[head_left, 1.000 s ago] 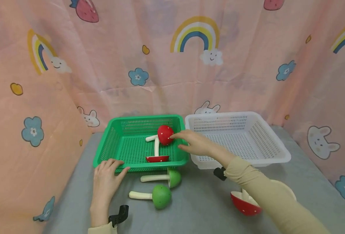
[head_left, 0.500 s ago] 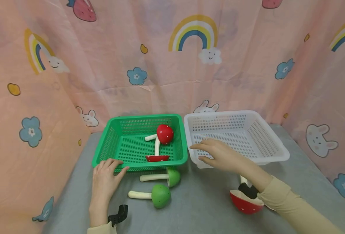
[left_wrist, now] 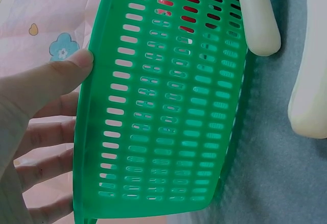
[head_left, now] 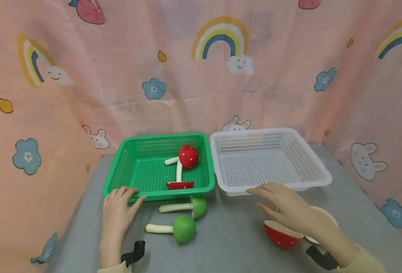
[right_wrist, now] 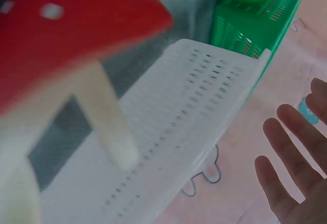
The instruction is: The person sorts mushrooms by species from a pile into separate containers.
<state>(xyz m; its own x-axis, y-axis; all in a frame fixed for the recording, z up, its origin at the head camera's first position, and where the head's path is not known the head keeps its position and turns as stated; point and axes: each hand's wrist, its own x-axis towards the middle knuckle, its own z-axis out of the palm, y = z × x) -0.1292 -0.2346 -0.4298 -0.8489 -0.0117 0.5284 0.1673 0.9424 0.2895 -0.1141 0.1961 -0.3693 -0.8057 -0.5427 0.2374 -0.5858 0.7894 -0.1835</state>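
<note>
The left hand (head_left: 117,206) grips the near rim of the green basket (head_left: 129,167), thumb outside; the right hand (head_left: 286,208) hovers with spread fingers (right_wrist: 286,147) over a red mushroom (head_left: 283,235) on the counter (head_left: 235,242). The mushroom lies tipped, its cap toward the person. Only the right wrist view shows its pale stem pointing at the white basket (head_left: 320,174).

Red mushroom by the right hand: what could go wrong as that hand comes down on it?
The right hand is open above the red mushroom, which lies on its rounded cap and might roll away. The white basket sits close behind, so the fingers could knock its rim. The left hand only holds the green basket at one corner, so it may shift if bumped.
</note>
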